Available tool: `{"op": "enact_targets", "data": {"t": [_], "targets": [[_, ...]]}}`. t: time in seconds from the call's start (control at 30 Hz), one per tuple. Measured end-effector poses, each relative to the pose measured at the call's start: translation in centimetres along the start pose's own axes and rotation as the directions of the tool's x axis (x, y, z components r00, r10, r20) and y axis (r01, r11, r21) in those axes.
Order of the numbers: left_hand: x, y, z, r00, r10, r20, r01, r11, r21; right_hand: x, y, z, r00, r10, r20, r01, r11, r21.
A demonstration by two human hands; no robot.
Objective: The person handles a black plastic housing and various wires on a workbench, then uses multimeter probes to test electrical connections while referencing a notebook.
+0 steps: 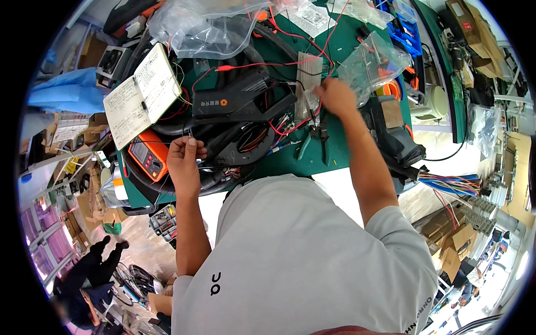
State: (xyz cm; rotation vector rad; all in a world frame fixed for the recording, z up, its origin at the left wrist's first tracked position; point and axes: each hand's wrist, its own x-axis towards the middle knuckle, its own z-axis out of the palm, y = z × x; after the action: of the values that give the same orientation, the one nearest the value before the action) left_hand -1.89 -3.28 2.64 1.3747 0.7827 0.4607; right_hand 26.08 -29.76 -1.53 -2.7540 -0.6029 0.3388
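My left hand [187, 152] is closed in a pinch beside the orange multimeter [148, 156]. A thin piece sticks up from its fingertips, too small to name. Reaching to the far side of the bench, my right hand [336, 96] has its fingers curled down at a narrow clear plastic bag [309, 70]; what they grip is hidden. Between my hands lies a black charging-gun housing [237, 100], with thick black cable [181, 128] around and under it. A red test lead [257, 65] with a clip runs over the housing toward my right hand.
An open notebook [135, 106] leans at the left. Pliers [304, 147] and dark-handled cutters [325, 146] lie at the near edge of the green bench mat [287, 162]. Large clear bags [206, 30] cover the far side. A cable with coloured wires [449, 183] sticks out at the right.
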Motion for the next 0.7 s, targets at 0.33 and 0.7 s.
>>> {"op": "enact_targets", "data": {"t": [0.33,0.7], "targets": [[0.2,-0.1,-0.2,1.000,0.009,0.001,-0.009,1.000,0.030,-4.1,1.7,1.4,0.975,0.186,-0.121,-0.074,0.784,0.616],[0.5,-0.1,0.5,0.999,0.007,0.033,-0.007,1.000,-0.016,-6.6,2.7,-3.7,0.931,0.360,-0.051,-0.175,0.567,0.805]]}}
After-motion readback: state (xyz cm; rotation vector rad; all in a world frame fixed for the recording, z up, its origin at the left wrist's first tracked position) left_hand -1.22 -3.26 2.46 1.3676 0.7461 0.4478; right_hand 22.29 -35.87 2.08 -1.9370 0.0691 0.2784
